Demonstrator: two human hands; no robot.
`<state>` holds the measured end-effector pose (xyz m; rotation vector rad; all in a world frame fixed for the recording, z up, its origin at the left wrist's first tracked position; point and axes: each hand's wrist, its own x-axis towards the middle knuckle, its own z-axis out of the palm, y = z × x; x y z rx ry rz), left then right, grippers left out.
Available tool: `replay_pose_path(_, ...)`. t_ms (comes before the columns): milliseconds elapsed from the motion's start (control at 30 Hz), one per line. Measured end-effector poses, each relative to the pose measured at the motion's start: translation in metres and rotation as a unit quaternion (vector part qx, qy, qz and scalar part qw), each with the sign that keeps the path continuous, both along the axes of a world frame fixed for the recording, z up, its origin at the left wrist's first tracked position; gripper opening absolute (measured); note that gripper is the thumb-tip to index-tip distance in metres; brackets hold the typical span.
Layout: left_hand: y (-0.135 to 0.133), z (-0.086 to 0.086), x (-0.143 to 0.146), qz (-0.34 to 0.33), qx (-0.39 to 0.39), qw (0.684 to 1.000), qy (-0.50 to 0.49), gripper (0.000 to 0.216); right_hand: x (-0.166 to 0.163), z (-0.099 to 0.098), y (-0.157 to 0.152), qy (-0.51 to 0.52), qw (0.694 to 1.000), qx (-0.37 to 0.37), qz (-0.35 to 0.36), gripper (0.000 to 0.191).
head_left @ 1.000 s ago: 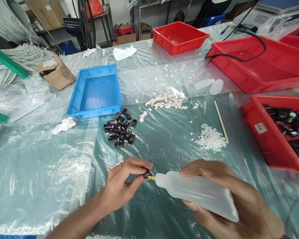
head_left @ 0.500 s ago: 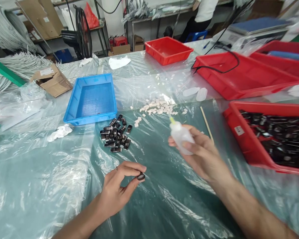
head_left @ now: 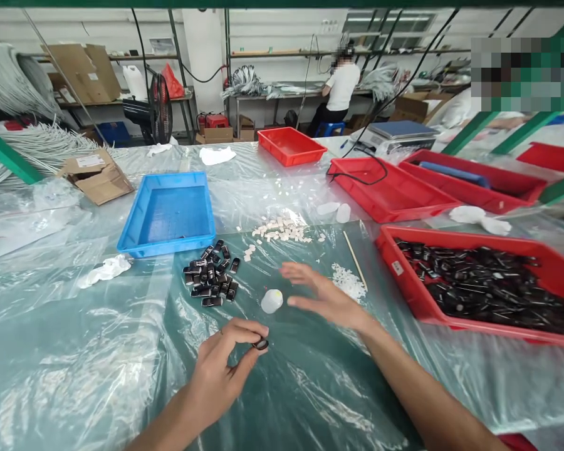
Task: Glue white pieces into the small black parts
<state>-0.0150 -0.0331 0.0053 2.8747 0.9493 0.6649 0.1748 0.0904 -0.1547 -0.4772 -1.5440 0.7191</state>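
My left hand [head_left: 225, 360] pinches a small dark oval part [head_left: 261, 344] with a pale face between thumb and fingertips. Just right of the white squeeze bottle [head_left: 271, 302], my right hand [head_left: 322, 295] is open, fingers stretched out and holding nothing. The bottle is on the plastic-covered table and seen nearly from above, with a yellow tip. Left of it lies a pile of small black parts [head_left: 211, 275] with shiny faces. Many small pale pieces [head_left: 284, 229] are scattered beyond the bottle. White bits [head_left: 348, 282] lie behind my right hand.
A blue tray [head_left: 126, 241] stands behind the black pile. On the right, a red bin [head_left: 432, 310] holds many dark parts. A thin wooden stick [head_left: 355, 260] lies beside it. Other red trays [head_left: 294, 160] stand farther back. A person [head_left: 343, 88] sits across the room.
My right hand has let go of the squeeze bottle, which now rests on the table, and its fingers have opened. My left hand keeps its pinch. The view has tilted up.
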Motion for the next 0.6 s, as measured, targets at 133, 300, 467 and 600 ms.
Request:
replay_pose_path(133, -0.001, 0.002, -0.001, -0.005, 0.005, 1.000, 0.005, 0.028, 0.010, 0.016, 0.042, -0.019, 0.993, -0.002, -0.112, 0.028)
replay_pose_path(300, -0.002, 0.003, -0.005, 0.000, -0.005, 1.000, 0.028, 0.026, -0.024, 0.061, 0.103, -0.110, 0.980, 0.008, -0.166, 0.035)
replay_pose_path(467, -0.003, 0.003, -0.009, 0.013, -0.048, 0.999, 0.000, 0.023, -0.042, 0.084, 0.135, -0.117, 0.974, -0.024, -0.190, 0.008)
replay_pose_path(600, -0.007, 0.007, -0.009, 0.034, -0.123, 0.991, -0.045, 0.015, -0.022, 0.084, 0.096, -0.022, 0.982, -0.001, -0.185, 0.007)
